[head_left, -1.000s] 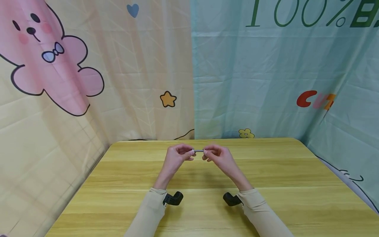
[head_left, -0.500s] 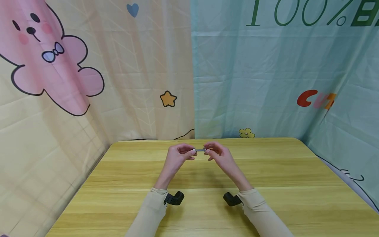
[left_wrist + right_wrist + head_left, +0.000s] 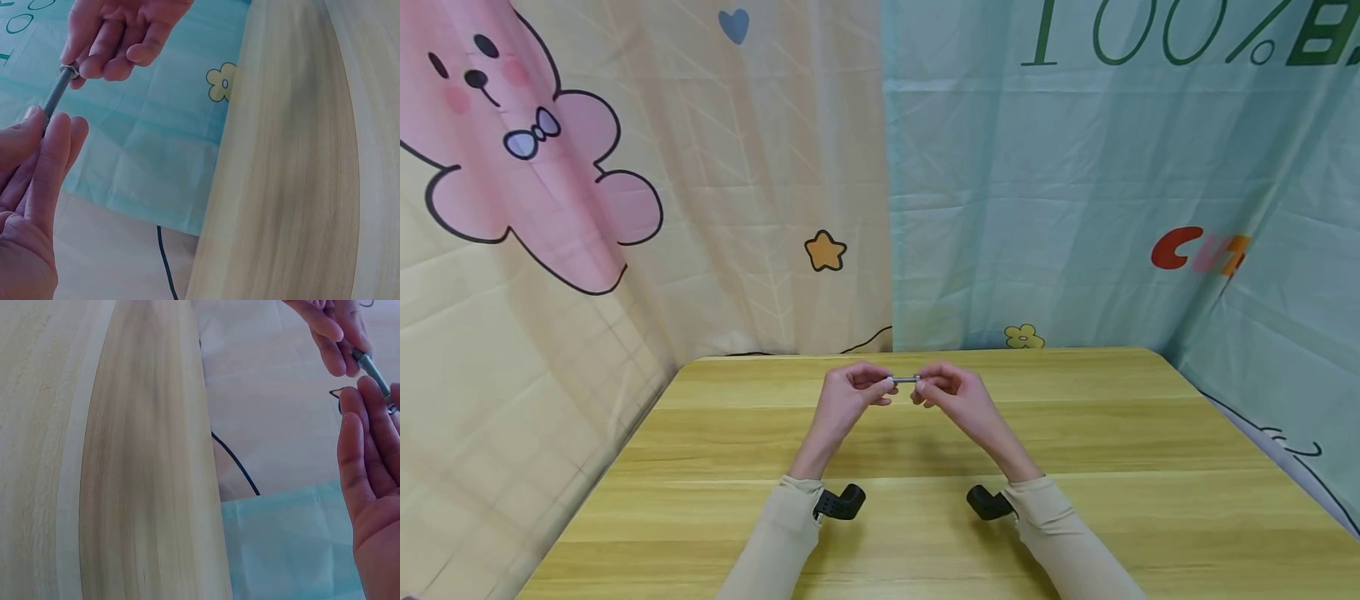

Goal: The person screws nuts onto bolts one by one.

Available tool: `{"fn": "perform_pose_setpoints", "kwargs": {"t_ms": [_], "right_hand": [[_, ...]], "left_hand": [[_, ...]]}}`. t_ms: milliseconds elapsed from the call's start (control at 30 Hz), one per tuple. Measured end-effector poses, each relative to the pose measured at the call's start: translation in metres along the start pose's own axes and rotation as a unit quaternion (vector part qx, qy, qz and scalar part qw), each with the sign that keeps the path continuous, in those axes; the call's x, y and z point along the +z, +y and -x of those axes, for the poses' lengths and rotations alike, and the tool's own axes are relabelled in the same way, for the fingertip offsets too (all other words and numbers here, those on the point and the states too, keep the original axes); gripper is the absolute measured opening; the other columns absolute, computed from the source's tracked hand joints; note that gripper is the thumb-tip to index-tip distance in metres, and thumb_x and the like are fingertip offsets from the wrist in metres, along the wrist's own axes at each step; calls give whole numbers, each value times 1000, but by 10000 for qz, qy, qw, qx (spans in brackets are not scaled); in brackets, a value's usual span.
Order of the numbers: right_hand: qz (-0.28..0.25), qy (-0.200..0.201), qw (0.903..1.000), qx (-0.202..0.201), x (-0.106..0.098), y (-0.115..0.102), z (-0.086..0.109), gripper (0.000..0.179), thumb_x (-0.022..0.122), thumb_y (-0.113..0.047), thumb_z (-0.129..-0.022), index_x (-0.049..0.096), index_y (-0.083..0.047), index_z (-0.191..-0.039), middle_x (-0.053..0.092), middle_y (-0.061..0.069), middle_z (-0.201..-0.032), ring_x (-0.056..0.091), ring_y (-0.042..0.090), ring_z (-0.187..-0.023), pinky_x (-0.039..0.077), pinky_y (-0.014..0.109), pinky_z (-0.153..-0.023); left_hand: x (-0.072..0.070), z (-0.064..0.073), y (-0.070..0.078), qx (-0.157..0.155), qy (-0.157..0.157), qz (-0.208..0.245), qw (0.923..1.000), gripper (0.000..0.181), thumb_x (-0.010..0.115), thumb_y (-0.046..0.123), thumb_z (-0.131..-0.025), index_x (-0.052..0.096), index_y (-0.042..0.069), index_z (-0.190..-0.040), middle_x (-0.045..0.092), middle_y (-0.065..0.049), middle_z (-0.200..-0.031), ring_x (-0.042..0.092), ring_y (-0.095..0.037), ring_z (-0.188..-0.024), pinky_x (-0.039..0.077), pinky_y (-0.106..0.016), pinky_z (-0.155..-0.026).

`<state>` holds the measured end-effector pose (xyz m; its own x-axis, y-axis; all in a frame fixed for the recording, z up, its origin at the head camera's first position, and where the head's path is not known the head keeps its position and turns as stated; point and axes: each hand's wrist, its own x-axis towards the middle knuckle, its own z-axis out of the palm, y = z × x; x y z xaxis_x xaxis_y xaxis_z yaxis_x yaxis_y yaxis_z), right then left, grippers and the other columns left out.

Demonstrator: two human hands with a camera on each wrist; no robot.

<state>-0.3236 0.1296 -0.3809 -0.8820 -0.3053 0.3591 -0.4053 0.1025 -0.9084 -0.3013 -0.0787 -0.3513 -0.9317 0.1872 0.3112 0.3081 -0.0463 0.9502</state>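
A grey metal bolt (image 3: 905, 380) is held level between the two hands, above the far part of the table. My left hand (image 3: 847, 398) pinches its left end between thumb and fingers, which hide that end. Threads run along the bare shaft in the left wrist view, and a small nut (image 3: 74, 69) sits at the other end. Thumb and fingertips of my right hand (image 3: 953, 398) pinch that nut. In the right wrist view the nut (image 3: 392, 407) is partly covered by the right thumb, while the other right fingers stretch out fairly straight.
The wood-grain table (image 3: 910, 533) spreads under both forearms. Printed curtains (image 3: 1037, 192) hang behind and at the sides. A black wrist device (image 3: 841, 502) is worn on the left sleeve, another device (image 3: 988, 503) on the right. Past the table edge runs a dark line (image 3: 165, 262).
Half a second ago the right fingers and thumb were spread a little wider and higher at the nut; now they have drawn together on it. The left hand keeps its grip almost still.
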Motion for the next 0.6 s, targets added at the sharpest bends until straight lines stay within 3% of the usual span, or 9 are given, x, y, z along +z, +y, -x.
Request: {"fn": "perform_pose_setpoints", "kwargs": {"t_ms": [133,233,333,433,500,600], "right_hand": [[92,-60,9995,287,1,-13,3,23,57,-16,-102,67,4,-100,69,22,-86,67,38,-84,57,53,-79],[54,0,9992,390,3,-21,6,34,51,-24,-105,66,5,-92,68,23,-84,66,38,-80,60,48,-74],[23,152,9995,288,3,-12,3,36,51,-28,-105,65,5,-102,68,21,-94,65,35,-86,60,43,-74],[59,173,9998,-33,1,0,-1,27,56,-19,-103,62,2,-118,66,22,-110,63,35,-99,59,41,-78],[103,91,9997,-218,1,-6,1,25,58,-7,-100,60,1,-123,62,25,-119,60,38,-106,59,40,-82],[55,-30,9994,-354,3,-19,5,26,59,3,-96,59,3,-121,62,28,-119,59,42,-108,58,35,-83]], "left_hand": [[1,-1,-1,-4,-59,-11,10000,17,68,-3,-91,66,-14,-103,68,-30,-99,70,-30,-89,61,-36,-77],[2,-1,-2,2,-55,-42,10000,16,68,-3,-90,67,-13,-102,69,-28,-98,70,-31,-89,61,-37,-76],[1,-1,-1,10,-33,-67,10000,16,68,-3,-91,67,-14,-103,69,-27,-97,70,-33,-90,61,-36,-76],[0,-1,0,-12,-52,-65,10000,21,68,-2,-91,65,-17,-105,68,-30,-99,69,-38,-93,61,-35,-76],[-1,-1,0,-38,-71,-38,10000,22,67,-1,-92,64,-17,-106,67,-31,-101,67,-41,-95,61,-34,-76],[-1,-1,0,-48,-64,-4,10000,21,67,-2,-92,64,-17,-106,68,-31,-100,68,-41,-94,61,-34,-76]]}}
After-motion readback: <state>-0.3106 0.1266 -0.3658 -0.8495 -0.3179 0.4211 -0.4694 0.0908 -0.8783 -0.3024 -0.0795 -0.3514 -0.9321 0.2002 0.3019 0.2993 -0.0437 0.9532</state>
